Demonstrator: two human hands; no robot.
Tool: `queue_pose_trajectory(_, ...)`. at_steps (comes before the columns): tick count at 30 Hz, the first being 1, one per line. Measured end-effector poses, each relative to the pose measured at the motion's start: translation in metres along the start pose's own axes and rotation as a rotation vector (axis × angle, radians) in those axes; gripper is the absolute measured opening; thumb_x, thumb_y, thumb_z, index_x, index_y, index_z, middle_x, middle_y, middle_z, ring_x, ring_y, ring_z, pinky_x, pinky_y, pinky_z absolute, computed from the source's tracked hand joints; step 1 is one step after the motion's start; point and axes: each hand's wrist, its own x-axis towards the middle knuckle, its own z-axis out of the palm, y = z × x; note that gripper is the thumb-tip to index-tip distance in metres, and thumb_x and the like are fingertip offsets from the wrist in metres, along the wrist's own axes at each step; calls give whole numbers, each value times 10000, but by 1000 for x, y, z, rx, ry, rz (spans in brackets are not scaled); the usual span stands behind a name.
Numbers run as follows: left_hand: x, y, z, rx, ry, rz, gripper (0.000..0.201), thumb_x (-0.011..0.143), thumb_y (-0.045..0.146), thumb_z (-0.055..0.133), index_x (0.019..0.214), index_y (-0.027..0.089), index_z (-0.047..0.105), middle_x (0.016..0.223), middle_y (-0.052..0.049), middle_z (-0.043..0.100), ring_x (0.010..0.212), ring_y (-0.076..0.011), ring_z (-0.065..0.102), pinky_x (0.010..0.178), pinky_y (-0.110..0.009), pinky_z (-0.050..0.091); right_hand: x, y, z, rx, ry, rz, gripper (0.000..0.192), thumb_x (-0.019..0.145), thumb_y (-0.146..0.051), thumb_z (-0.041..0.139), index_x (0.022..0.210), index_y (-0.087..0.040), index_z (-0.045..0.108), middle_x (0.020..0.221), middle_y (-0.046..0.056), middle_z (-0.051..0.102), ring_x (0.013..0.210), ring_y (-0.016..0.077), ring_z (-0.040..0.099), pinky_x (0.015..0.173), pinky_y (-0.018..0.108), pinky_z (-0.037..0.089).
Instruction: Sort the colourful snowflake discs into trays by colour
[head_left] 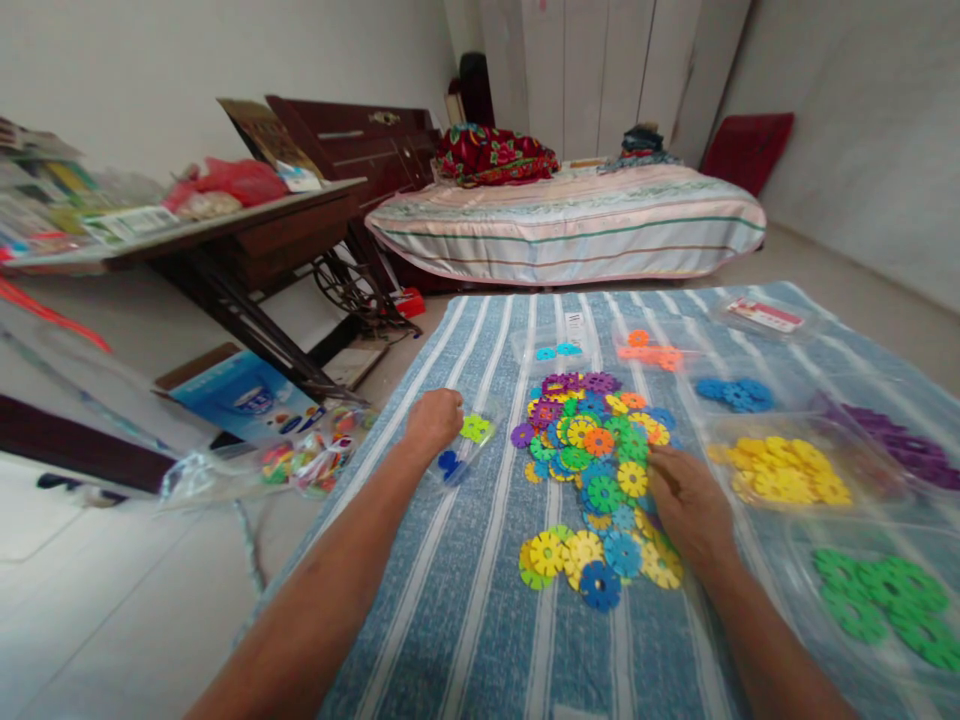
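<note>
In the head view, the person's left hand (436, 418) is bent over with its fingers curled in close together beside a small clear tray (466, 456); the fingertips are turned away, so whether they pinch a piece cannot be told. Lime-green pieces (475, 428) lie in that tray just right of the fingers, and dark blue pieces (449, 464) lie nearer the wrist. The right hand (691, 505) reaches in at the right edge of a heap of mixed notched discs (598, 442), its fingers half bent and appearing to touch the outermost ones; the gap between thumb and fingers is hidden, and no grip on any single disc can be made out. The heap lies between the two hands, directly left of the right fingers and well to the right of the left ones, on a blue-and-white striped cloth (427, 625). Beyond the right hand, clear containers hold yellow discs (791, 470), purple discs (904, 446), green discs (889, 598) and blue discs (735, 393). At the far side of the heap, orange discs (651, 353) and light blue discs (559, 351) sit in two more.
</note>
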Motion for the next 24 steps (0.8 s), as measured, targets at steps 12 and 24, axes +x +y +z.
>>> queue_pose_trajectory(12,-8,2,15,-31,-144,200,305,748,190,501,977,255,691,963,-24,705,922,-177,628,773,-218,448,1,0,-1,-7,-4,-7,281,804,-333,446,887,-187,671,1018,93,656,958,217,586,875,414,467)
queue_pose_trajectory(24,-9,-3,21,93,-114,72,349,794,280,468,1107,235,617,1055,-99,669,1016,-236,599,844,-323,462,0,2,0,-10,-10,-5,279,801,-330,448,899,-200,674,1018,81,658,960,214,584,873,417,466)
